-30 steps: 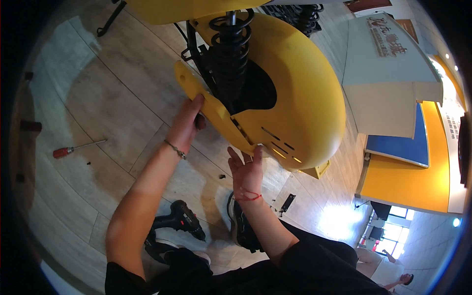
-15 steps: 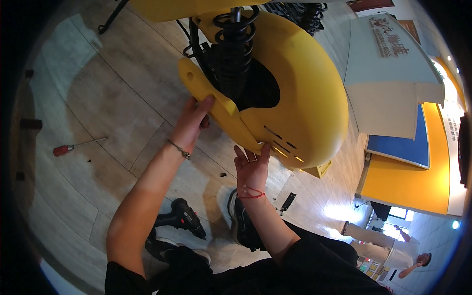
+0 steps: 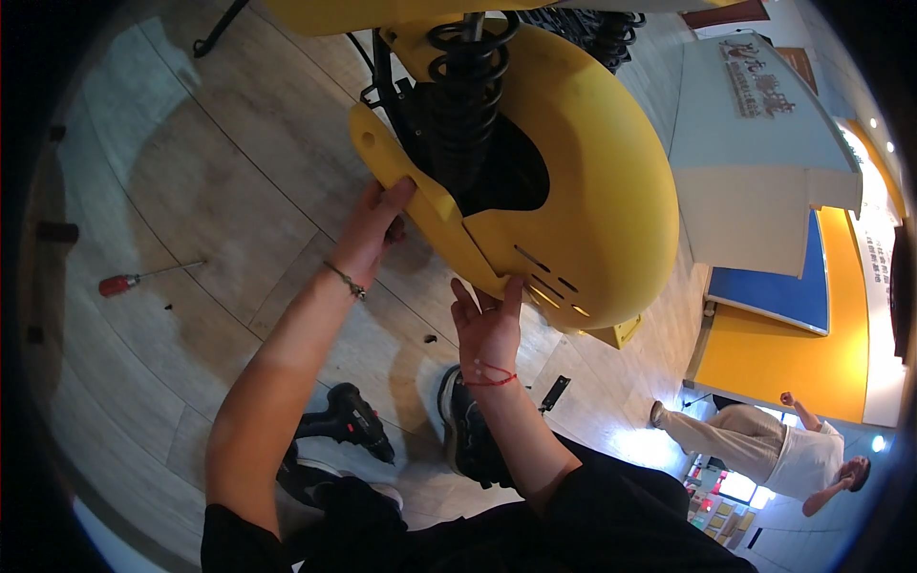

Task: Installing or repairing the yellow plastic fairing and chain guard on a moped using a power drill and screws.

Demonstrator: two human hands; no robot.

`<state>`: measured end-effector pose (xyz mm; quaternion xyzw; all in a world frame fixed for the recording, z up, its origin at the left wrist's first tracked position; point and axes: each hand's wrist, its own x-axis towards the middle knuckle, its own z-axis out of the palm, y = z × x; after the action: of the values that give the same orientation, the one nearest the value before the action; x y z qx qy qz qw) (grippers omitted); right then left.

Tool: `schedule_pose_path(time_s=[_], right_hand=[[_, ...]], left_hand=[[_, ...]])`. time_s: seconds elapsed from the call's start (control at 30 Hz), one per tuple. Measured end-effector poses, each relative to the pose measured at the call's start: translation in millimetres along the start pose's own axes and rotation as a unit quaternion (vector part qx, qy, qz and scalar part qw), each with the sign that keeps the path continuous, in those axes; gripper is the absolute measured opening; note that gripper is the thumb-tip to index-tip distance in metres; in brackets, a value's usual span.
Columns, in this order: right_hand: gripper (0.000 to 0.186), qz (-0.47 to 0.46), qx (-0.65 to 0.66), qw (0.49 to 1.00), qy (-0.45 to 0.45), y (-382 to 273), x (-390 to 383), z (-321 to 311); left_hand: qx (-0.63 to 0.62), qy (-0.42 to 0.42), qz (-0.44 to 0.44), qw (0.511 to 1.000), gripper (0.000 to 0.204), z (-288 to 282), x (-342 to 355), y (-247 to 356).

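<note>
A long yellow trim piece [image 3: 382,153] lies against the side of a rounded yellow fairing [image 3: 611,191], around a black spring [image 3: 463,105] and frame parts. My left hand [image 3: 377,224] grips the trim's upper half, thumb on top and fingers mostly hidden beneath. Lower down, my right hand [image 3: 490,334] holds the trim's end at the fairing's slotted area with thumb and curled fingers. A black cordless drill [image 3: 349,420] rests on the floor below my hands, near my shoes. To the left lies a screwdriver [image 3: 119,284] with a red handle.
Small black pieces, including a narrow bracket [image 3: 556,392], are on the wood-look floor [image 3: 220,172]. A pale counter [image 3: 735,201] and a yellow-and-blue display [image 3: 783,353] stand at the right. Another person [image 3: 783,458] in a white top is walking behind me on the right.
The trim has moved slightly right and sits closer against the fairing, with the seam narrower. Both my hands shifted with it. The other person has come further into view.
</note>
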<state>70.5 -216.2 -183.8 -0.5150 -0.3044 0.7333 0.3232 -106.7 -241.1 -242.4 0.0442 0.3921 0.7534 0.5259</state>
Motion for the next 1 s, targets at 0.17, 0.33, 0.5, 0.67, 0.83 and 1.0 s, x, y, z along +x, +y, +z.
schedule_pose_path(time_s=[0.17,0.33,0.5,0.67,0.83,1.0], right_hand=[[0.06,-0.004,0.013,0.999,0.036,1.1,2.8,-6.0],[0.055,0.009,0.03,0.999,0.01,0.9,6.0,-14.9],[0.056,-0.004,-0.003,0.999,-0.035,0.1,0.5,-7.9],[0.057,0.009,-0.03,0.999,-0.015,4.2,5.3,-10.5],[0.056,0.045,0.005,0.999,-0.003,1.6,-4.0,-7.2],[0.065,0.166,0.118,0.979,0.021,-1.6,-23.5,-0.5]], left_hand=[[0.066,0.008,0.012,0.998,0.057,13.0,-8.4,6.0],[0.093,0.018,0.033,0.995,0.063,12.2,-7.2,4.3],[0.099,0.033,0.021,0.994,0.055,13.5,-5.1,-1.5],[0.054,0.035,0.009,0.998,0.06,7.3,0.6,-11.2],[-0.001,0.016,0.015,1.0,0.063,21.3,-11.5,4.1],[0.012,-0.013,0.137,0.99,0.069,12.7,-27.0,-13.4]])
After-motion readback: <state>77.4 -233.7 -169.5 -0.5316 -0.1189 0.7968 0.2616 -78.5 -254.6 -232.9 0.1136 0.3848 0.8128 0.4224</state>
